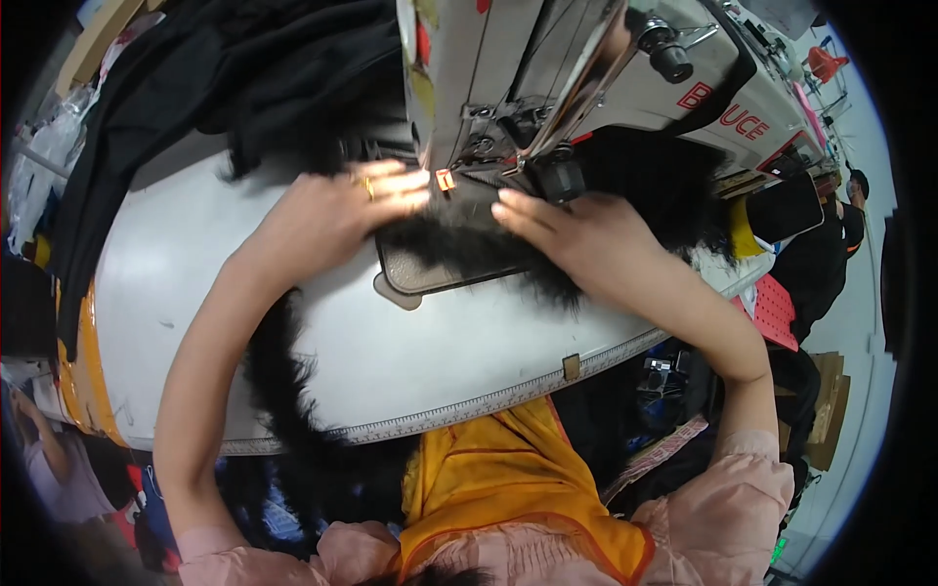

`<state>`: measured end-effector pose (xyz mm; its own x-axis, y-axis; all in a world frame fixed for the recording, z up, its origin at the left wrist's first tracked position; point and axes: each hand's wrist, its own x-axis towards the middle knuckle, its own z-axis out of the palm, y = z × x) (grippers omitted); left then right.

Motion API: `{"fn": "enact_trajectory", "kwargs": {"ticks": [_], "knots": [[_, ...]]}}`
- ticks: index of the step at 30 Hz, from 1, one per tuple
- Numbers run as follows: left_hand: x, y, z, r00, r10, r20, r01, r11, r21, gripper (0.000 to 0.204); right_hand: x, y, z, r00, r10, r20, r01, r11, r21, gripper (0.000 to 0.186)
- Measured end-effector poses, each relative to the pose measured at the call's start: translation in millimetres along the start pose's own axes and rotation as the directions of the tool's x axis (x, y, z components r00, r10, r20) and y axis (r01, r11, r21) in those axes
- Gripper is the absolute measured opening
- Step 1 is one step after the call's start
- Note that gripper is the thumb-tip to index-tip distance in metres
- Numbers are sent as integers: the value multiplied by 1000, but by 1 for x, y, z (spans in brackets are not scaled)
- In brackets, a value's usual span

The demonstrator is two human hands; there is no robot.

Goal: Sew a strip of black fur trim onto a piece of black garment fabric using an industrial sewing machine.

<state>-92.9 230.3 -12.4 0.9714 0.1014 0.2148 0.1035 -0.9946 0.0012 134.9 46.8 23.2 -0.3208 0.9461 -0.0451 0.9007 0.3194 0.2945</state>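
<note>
A white table [176,322] fills the middle, with a ruler strip [459,420] along its near edge, a small brown tab [572,367] on the strip, and yellow tape [86,376] down its left end. At the upper left are a carton [83,49] and, below it, a clear bag [49,161]; at the lower left, a person in a pale top [63,479]. At the right, a person in dark clothes [831,254] is near a white wall [870,342], with a pink basket [774,311] and a brown box [831,400] lower down

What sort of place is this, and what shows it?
Probably a sewing workshop: a sewing machine stands on the white table, black furry material lies by the left hand and under the right hand, and a measuring tape lines the table's near edge.
</note>
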Motion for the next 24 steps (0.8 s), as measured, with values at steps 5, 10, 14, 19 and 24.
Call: {"fn": "enact_trajectory", "kwargs": {"ticks": [5,10,14,19,24], "knots": [[-9,16,-23,994,-11,109,19,997,-70,42,-4,7,-8,998,-63,15,62,996,58,73],[13,59,-20,994,105,12,-105,978,180,41,6,23,-6,977,-186,102,141,929,343,83],[14,56,0,998,52,-32,-52,999,-6,50,10,18,-11,973,-199,119,165,955,244,79],[-2,44,-9,1000,-3,21,8,964,-265,62,5,15,9,978,-200,-66,209,882,422,75],[0,36,-12,994,-86,61,95,981,-167,57,16,10,5,991,-132,23,116,928,355,77]]}}
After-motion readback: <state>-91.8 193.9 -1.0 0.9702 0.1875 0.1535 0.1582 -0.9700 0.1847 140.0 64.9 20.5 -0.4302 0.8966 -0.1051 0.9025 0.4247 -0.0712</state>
